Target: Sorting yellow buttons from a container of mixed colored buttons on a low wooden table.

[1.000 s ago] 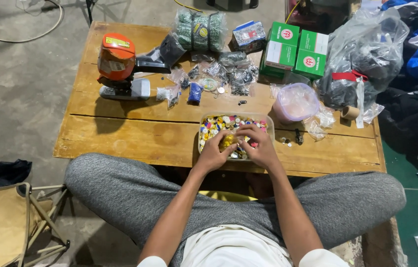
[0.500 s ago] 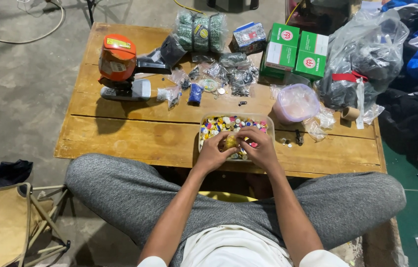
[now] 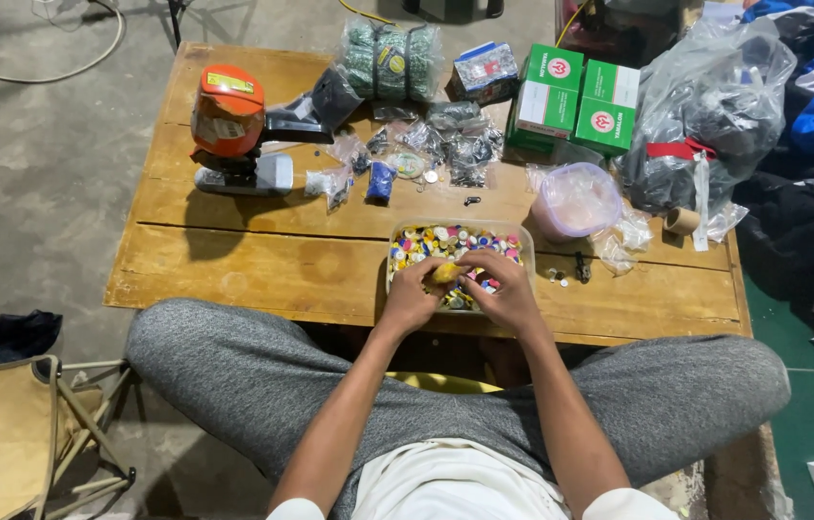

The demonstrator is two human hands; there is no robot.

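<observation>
Gripping yellow piece [image 3: 446,273] – both hands [image 3: 465,294] | over tray [image 3: 528,252] – near table edge [image 3: 349,313]

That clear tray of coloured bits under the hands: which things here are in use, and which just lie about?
In use:
- clear plastic tray of small coloured pieces
- small yellow piece, pinched between left hand and right hand

Lying about:
- orange machine
- two green boxes
- pink-lidded tub
- wooden table

Dim, even overhead light; soft shadows under the table [image 3: 233,270]; faint glare on plastic bags [image 3: 705,106]; sharp centre, slight edge distortion
</observation>
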